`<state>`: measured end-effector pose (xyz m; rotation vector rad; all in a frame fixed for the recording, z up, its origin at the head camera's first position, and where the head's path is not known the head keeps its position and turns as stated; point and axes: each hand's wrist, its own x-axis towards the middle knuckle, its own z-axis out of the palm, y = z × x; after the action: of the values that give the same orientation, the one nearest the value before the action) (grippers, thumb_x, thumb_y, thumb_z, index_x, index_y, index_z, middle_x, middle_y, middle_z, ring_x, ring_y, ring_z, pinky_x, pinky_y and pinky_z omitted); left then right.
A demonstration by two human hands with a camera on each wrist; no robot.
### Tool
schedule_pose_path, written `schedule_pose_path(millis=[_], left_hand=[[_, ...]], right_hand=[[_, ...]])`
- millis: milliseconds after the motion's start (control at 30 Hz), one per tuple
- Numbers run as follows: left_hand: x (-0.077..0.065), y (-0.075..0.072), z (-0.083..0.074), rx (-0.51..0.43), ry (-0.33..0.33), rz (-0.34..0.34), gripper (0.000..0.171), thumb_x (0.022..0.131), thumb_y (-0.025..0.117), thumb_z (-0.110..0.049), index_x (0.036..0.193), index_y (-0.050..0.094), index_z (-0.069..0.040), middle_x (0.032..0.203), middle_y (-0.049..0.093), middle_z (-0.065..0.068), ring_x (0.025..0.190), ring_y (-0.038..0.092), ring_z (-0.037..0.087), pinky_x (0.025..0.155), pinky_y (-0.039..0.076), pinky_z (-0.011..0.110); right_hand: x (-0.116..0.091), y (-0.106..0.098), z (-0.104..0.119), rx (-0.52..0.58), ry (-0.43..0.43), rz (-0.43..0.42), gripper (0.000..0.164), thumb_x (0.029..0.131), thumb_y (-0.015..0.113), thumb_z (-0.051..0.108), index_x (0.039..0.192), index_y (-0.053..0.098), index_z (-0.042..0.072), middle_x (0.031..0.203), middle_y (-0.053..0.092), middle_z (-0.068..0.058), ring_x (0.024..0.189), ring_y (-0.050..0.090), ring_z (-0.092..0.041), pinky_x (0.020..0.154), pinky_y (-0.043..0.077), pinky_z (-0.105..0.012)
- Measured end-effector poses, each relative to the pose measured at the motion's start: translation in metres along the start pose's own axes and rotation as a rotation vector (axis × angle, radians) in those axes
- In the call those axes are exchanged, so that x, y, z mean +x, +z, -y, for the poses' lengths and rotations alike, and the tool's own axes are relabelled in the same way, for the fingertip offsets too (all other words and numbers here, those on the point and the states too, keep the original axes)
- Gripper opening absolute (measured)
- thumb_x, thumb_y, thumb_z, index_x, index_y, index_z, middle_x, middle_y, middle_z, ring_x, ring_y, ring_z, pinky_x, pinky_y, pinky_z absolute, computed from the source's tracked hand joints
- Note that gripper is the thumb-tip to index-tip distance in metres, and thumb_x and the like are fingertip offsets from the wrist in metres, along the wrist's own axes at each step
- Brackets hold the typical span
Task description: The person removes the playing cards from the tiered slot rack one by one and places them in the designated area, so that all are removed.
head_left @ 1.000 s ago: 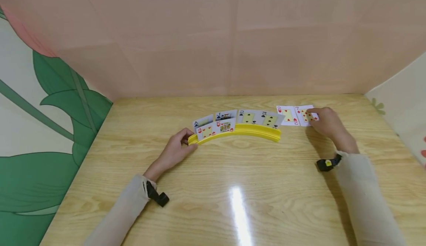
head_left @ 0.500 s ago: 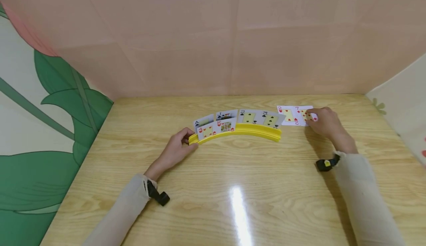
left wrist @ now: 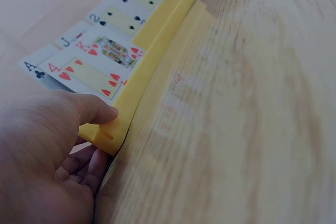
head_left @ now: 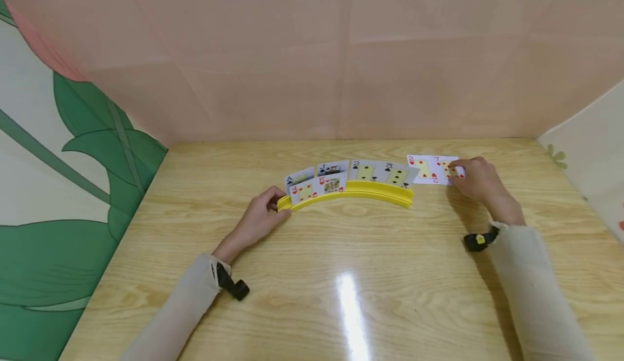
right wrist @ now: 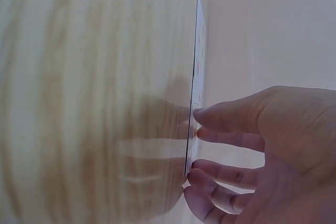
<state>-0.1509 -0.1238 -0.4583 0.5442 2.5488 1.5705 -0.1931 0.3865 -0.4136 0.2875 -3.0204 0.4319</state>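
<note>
A curved yellow card holder (head_left: 372, 189) stands on the table, my left hand (head_left: 255, 220) gripping its left end. In the left wrist view its thumb presses the front and the other fingers bend behind. The holder's front row carries a four of hearts (left wrist: 84, 80) and a king of hearts (left wrist: 113, 51); behind them are an ace, a jack, a two of spades (head_left: 364, 171) and a three of spades (head_left: 397, 175). Fingertips of my right hand (head_left: 478, 181) rest on a seven of diamonds (head_left: 442, 173), flat on the table beside a two of hearts (head_left: 421, 170).
The wood-grain table (head_left: 302, 274) ends at a pinkish cloth backdrop (head_left: 273, 79). A panel with green leaves (head_left: 53, 252) borders the left side, and a pale panel (head_left: 590, 139) the right.
The seven of diamonds has slid slightly left under my right fingertips, against the two of hearts. My left hand keeps its grip on the holder.
</note>
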Motion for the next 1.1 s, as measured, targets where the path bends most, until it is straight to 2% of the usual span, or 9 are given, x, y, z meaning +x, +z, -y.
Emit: schedule_pose_path(millis=[67, 100, 200, 267, 333, 433, 567, 867, 1100], left_hand=[[0.000, 0.000, 0.000, -0.001, 0.003, 0.000, 0.025, 0.091, 0.071, -0.010, 0.113, 0.059, -0.006, 0.112, 0.063, 0.009, 0.092, 0.059, 0.018, 0.079, 0.050, 0.028], [0.000, 0.001, 0.000, -0.002, 0.003, -0.001, 0.025, 0.091, 0.071, -0.010, 0.112, 0.059, -0.006, 0.112, 0.063, 0.009, 0.091, 0.059, 0.018, 0.079, 0.050, 0.028], [0.000, 0.000, 0.001, -0.005, -0.002, -0.001, 0.023, 0.091, 0.071, -0.010, 0.111, 0.059, -0.007, 0.111, 0.064, 0.008, 0.091, 0.059, 0.018, 0.079, 0.051, 0.029], [0.000, -0.001, 0.001, -0.007, 0.001, 0.002, 0.024, 0.092, 0.070, -0.010, 0.112, 0.059, -0.007, 0.111, 0.063, 0.008, 0.091, 0.059, 0.018, 0.079, 0.051, 0.029], [0.000, -0.001, 0.001, -0.011, -0.001, 0.003, 0.023, 0.092, 0.070, -0.011, 0.112, 0.059, -0.007, 0.111, 0.063, 0.008, 0.091, 0.060, 0.019, 0.079, 0.051, 0.028], [0.000, -0.001, 0.001, -0.012, -0.001, 0.003, 0.024, 0.092, 0.070, -0.011, 0.112, 0.059, -0.007, 0.111, 0.063, 0.008, 0.091, 0.060, 0.018, 0.078, 0.051, 0.028], [0.000, 0.000, 0.001, -0.013, 0.002, 0.003, 0.024, 0.091, 0.070, -0.010, 0.112, 0.059, -0.007, 0.111, 0.063, 0.008, 0.091, 0.060, 0.018, 0.079, 0.051, 0.028], [0.000, -0.002, 0.003, -0.008, -0.011, -0.001, 0.024, 0.091, 0.071, -0.010, 0.112, 0.059, -0.007, 0.111, 0.063, 0.008, 0.091, 0.060, 0.019, 0.079, 0.051, 0.028], [-0.003, -0.001, 0.001, -0.008, -0.035, 0.001, 0.024, 0.092, 0.071, -0.011, 0.112, 0.059, -0.007, 0.113, 0.063, 0.008, 0.091, 0.059, 0.019, 0.079, 0.051, 0.030]], right_hand=[[0.000, -0.002, 0.000, 0.006, 0.013, 0.019, 0.037, 0.092, 0.061, 0.011, 0.119, 0.059, -0.014, 0.105, 0.061, -0.040, 0.101, 0.051, -0.059, 0.087, 0.038, -0.068], [0.000, -0.003, 0.001, 0.010, 0.018, 0.028, 0.038, 0.094, 0.060, 0.012, 0.121, 0.059, -0.014, 0.097, 0.062, -0.038, 0.094, 0.053, -0.056, 0.083, 0.040, -0.065], [0.000, -0.007, 0.005, 0.042, 0.043, 0.037, 0.040, 0.097, 0.057, 0.016, 0.125, 0.056, -0.014, 0.082, 0.059, -0.029, 0.086, 0.051, -0.046, 0.078, 0.040, -0.060], [0.000, -0.012, 0.009, 0.063, 0.055, 0.033, 0.041, 0.098, 0.056, 0.016, 0.127, 0.055, -0.013, 0.084, 0.058, -0.030, 0.088, 0.051, -0.046, 0.079, 0.040, -0.060], [0.000, -0.016, 0.014, 0.080, 0.055, 0.017, 0.040, 0.098, 0.058, 0.015, 0.127, 0.056, -0.012, 0.095, 0.059, -0.037, 0.097, 0.051, -0.051, 0.083, 0.040, -0.063], [-0.001, -0.022, 0.024, 0.082, 0.041, -0.006, 0.038, 0.097, 0.058, 0.014, 0.126, 0.057, -0.010, 0.109, 0.058, -0.040, 0.100, 0.053, -0.053, 0.083, 0.040, -0.065], [-0.002, -0.028, 0.038, 0.077, 0.013, -0.045, 0.036, 0.099, 0.056, 0.015, 0.126, 0.059, -0.009, 0.111, 0.060, -0.038, 0.095, 0.057, -0.050, 0.078, 0.044, -0.062], [-0.003, -0.041, 0.076, 0.060, -0.024, -0.132, 0.032, 0.098, 0.058, 0.013, 0.123, 0.061, -0.007, 0.118, 0.058, -0.036, 0.107, 0.052, -0.052, 0.087, 0.041, -0.065], [-0.006, -0.040, 0.111, 0.099, -0.088, -0.184, 0.029, 0.095, 0.061, 0.008, 0.119, 0.063, -0.007, 0.124, 0.055, -0.034, 0.118, 0.046, -0.052, 0.095, 0.038, -0.065]])
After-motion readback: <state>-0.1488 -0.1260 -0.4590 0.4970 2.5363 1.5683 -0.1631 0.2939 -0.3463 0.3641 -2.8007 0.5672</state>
